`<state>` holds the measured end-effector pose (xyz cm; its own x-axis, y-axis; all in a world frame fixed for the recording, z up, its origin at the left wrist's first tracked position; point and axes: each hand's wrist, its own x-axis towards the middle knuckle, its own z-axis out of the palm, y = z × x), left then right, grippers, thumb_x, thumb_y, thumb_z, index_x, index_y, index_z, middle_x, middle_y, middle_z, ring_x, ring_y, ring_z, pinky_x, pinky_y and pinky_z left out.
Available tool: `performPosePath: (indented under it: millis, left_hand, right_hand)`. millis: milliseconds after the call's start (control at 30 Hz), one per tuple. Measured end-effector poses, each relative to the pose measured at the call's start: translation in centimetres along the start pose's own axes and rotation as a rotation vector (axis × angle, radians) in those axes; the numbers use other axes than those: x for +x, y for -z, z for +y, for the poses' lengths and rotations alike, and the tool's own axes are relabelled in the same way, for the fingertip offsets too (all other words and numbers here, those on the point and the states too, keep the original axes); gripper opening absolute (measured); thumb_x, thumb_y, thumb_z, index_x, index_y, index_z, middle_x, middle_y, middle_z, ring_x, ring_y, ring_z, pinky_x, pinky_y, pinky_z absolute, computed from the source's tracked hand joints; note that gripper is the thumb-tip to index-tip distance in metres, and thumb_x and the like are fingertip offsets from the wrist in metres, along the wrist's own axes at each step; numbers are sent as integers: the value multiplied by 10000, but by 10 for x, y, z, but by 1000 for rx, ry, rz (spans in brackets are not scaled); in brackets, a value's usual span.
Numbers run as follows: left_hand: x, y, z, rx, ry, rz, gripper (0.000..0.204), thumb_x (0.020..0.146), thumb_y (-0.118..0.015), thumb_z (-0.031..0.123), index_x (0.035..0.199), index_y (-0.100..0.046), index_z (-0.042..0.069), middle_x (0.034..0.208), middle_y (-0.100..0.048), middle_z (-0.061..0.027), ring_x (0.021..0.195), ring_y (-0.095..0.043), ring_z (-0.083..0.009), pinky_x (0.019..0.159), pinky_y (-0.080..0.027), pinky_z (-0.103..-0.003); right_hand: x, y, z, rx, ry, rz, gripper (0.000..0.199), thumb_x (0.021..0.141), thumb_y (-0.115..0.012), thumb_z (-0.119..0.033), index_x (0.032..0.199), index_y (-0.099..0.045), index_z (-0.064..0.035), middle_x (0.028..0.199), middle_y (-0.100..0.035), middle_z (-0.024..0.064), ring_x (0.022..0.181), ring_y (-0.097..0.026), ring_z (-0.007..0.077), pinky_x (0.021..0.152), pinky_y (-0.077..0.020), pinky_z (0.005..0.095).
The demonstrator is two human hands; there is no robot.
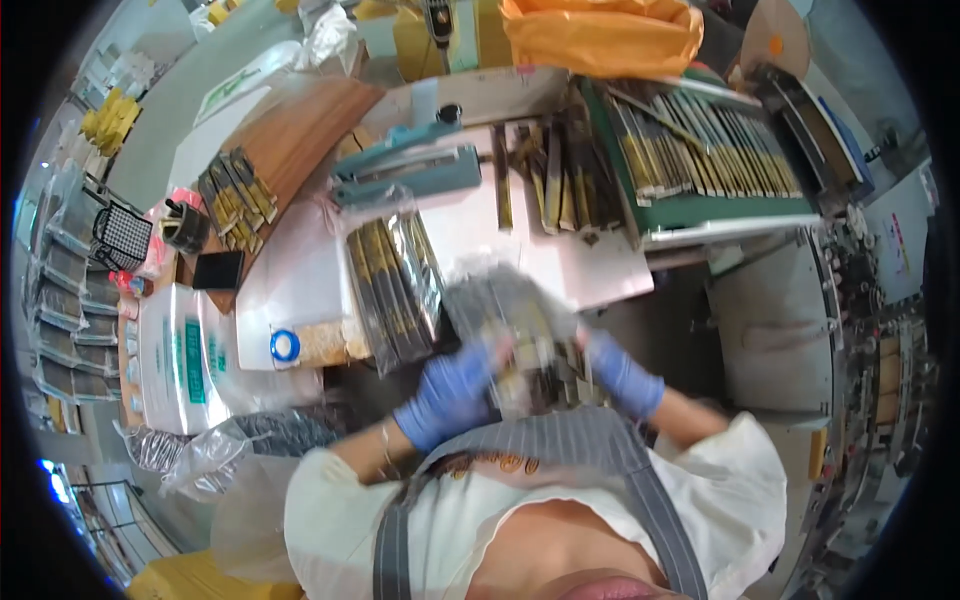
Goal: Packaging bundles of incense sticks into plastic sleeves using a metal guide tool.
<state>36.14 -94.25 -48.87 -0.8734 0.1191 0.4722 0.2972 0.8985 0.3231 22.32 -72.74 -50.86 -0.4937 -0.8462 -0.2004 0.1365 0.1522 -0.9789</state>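
A white work table [592,262] spans the middle of the frame, and there's the brown board [318,125] angling across the upper left. Over to the upper right, a green tray [700,212], slim dark-and-gold packets lined up side by side in it! Top centre, a big orange bag [600,42] slumps open; lower left, a shiny stack of clear plastic [165,350]. Left of centre lie wrapped packets [378,270], long and dark, and just above them the teal bench device [410,180].

Now the action, dead centre: a filmy bundle [505,305], blurred, sits at the table's near edge between two blue-gloved hands. The left hand [442,395] comes in from its lower left, fingers bent against the bundle; the blur hides how firmly they close. The right hand [625,375] is at its right edge, fingertips reaching the side, and whether they grip or only touch, I can't tell. Smaller now: a black phone [218,270] at left, and last, the little blue ring [285,346] left of centre.
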Motion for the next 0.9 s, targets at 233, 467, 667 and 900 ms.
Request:
performPosePath:
  millis: [233, 467, 667, 900]
  left_hand:
    - [132, 109, -76, -169, 439, 235, 380, 719, -487, -50, 1091, -519, 24, 771, -628, -152, 656, -634, -207, 601, -507, -321]
    - [137, 112, -99, -772, 654, 387, 88, 781, -570, 4, 701, -609, 6, 652, -605, -32, 578, -587, -69, 504, -504, -202]
    - [130, 83, -58, -904, 447, 392, 30, 752, -612, -7, 728, -603, 8, 685, -625, -29, 630, -602, -84, 552, -479, -219]
    - [113, -36, -134, -1060, 461, 274, 693, 595, -827, 182, 1174, -479, 27, 1118, -560, -62, 963, -556, -139, 825, -467, -303]
  right_hand:
    - [86, 42, -184, -1157, 775, -11, 118, 725, -626, -33, 817, -554, -15, 821, -555, 160, 699, -586, 320, 593, -463, 374]
    - [113, 13, -202, -1286, 1023, 542, 225, 681, -646, -49, 852, -504, -12, 739, -483, 121, 703, -499, 343, 621, -441, 392]
    - [125, -15, -147, -1239, 993, 434, 204, 681, -634, -58, 842, -513, -25, 778, -516, 118, 687, -524, 286, 624, -440, 374]
    - [252, 10, -189, -1117, 922, 404, 104, 808, -582, -134, 829, -539, -42, 714, -577, 183, 637, -581, 352, 551, -423, 442]
